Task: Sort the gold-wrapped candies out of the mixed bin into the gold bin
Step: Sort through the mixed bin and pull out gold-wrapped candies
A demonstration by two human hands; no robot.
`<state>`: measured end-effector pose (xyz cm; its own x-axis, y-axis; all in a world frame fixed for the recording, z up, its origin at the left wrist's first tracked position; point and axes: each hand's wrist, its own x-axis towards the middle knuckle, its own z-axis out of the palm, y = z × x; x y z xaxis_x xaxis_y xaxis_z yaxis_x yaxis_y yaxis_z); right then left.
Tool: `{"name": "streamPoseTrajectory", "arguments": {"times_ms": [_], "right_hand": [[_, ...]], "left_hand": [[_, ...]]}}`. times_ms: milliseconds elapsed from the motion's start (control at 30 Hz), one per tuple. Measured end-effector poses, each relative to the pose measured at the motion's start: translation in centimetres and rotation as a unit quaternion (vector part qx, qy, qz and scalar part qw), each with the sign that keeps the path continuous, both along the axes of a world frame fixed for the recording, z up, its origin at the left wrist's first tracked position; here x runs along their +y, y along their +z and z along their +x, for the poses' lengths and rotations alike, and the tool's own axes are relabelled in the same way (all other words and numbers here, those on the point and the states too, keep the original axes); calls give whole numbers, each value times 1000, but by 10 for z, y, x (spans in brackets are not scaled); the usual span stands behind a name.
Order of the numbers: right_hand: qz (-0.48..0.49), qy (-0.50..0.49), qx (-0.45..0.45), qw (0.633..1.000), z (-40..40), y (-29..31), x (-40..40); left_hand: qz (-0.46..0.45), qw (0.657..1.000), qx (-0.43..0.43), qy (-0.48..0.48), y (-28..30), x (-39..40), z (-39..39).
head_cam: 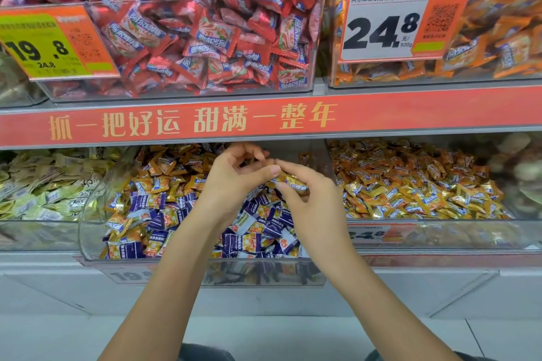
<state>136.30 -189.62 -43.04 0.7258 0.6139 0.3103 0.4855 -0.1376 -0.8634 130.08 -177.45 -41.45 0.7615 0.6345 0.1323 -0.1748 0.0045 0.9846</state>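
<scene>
Gold-wrapped candy sat pinched in the fingers of your right hand, held above the mixed bin, just past centre toward 3 o'clock. Your left hand met it from 9 o'clock, thumb tip touching the wrapper's end, its other fingers loosely curled above; whether they held anything, you couldn't tell. Beneath both hands the mixed bin carried purple-and-white candies toward 6 o'clock and gold ones toward 12. At 3 o'clock lay the gold bin, filled with gold wrappers. At 9 o'clock stood a bin of pale yellow candies. A red banner ran across the shelf edge above, with red candies and two price tags, one on the left and one on the right, at 12 o'clock.
</scene>
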Motion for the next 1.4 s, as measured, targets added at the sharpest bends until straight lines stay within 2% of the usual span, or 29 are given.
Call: {"name": "streamPoseTrajectory", "arguments": {"times_ms": [167,233,300,367,400,500,567,667,733,833,933,1000,1200,1233,1333,1400], "right_hand": [[10,7,2,1000,-2,15,-14],[12,2,-2,1000,1,22,-25],[34,-33,-8,999,15,28,-38],[26,-91,-32,995,38,32,-52],[-11,-111,-49,993,51,32,-58],[-199,-97,-43,974,77,24,-70],[-217,-98,-32,971,81,23,-73],[-184,-111,-37,976,84,25,-73],[-186,-106,-18,977,87,25,-72],[-184,-102,-1,978,88,26,-70],[-196,-98,-4,976,89,28,-69],[-206,-92,-5,974,89,27,-69],[-176,-71,1,982,90,22,-69],[-172,-68,2,983,90,22,-69],[-153,-65,9,986,90,24,-70],[-128,-59,8,990,87,26,-68]], "left_hand": [[15,999,-18,-38,9,0,-1],[14,999,3,-40,13,2,-1],[118,989,87,-14,10,7,-3],[283,941,186,4,1,13,-2],[339,916,216,-2,-2,16,0],[404,881,243,-45,-7,19,14],[449,843,279,-104,-5,21,30],[446,783,362,-240,-1,27,60],[436,741,417,-296,0,33,78],[414,683,495,-341,-2,41,97],[413,650,529,-356,-3,36,109],[432,652,519,-344,-4,29,113],[433,696,492,-294,-7,31,103],[421,714,483,-282,-4,35,97],[343,797,450,-212,7,49,79],[308,821,447,-176,17,55,65]]}}
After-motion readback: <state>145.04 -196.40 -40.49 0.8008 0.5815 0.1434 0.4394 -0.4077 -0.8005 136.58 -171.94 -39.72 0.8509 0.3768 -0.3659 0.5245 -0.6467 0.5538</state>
